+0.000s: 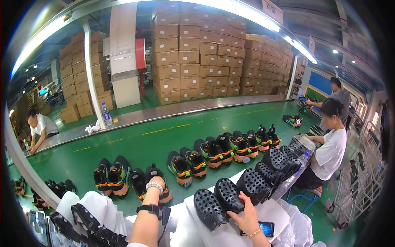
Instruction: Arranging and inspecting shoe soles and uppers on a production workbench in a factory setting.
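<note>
My left hand (157, 181) reaches over a black sneaker with orange trim (165, 195) on the green belt. Its fingers are hidden at the shoe's opening, so I cannot tell their grip. Beside that shoe stands its mate (138, 182). My right hand (246, 215) is closed on a black perforated shoe form (229, 195), thumb on the near edge and fingers over its side. Another perforated form (208, 209) lies just left of it on the white work surface (191, 222). Several more such forms (254, 186) line up to the right.
Sneaker pairs (214, 150) stand along the green belt (140, 142). White paper-stuffed black shoes (92, 222) sit at lower left. A phone (266, 229) lies by my right wrist, near clear plastic (294, 224). A seated co-worker (332, 146) works at right. A post (94, 74) rises at left.
</note>
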### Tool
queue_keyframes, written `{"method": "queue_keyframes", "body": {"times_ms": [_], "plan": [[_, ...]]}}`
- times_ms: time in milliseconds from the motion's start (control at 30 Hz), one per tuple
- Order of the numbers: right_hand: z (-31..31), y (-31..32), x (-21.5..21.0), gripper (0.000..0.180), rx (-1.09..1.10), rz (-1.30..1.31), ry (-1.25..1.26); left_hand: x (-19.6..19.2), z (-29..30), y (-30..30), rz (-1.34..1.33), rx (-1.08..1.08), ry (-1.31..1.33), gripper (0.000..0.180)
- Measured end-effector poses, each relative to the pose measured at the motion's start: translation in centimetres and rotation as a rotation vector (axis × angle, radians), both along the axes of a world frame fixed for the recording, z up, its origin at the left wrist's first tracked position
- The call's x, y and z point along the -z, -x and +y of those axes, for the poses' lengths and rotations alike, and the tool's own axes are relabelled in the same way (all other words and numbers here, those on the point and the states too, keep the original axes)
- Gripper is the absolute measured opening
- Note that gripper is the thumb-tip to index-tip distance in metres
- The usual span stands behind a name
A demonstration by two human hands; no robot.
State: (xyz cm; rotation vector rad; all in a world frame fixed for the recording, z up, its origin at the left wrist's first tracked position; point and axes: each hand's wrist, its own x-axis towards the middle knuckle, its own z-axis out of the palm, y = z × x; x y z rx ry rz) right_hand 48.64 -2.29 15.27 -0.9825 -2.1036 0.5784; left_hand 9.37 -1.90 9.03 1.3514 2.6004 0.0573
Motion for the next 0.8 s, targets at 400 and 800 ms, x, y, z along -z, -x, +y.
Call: {"method": "queue_keyframes", "body": {"times_ms": [400,800], "plan": [[-0.6,0.0,0.2,0.066,0.005,-0.022,-0.025,9.3,1.9,5.6,0.290,0.124,0.123,0.042],[-2.2,2.9,0.4,0.067,0.086,-0.002,-0.138,13.2,-2.6,5.3,0.114,0.294,0.213,0.026]]}}
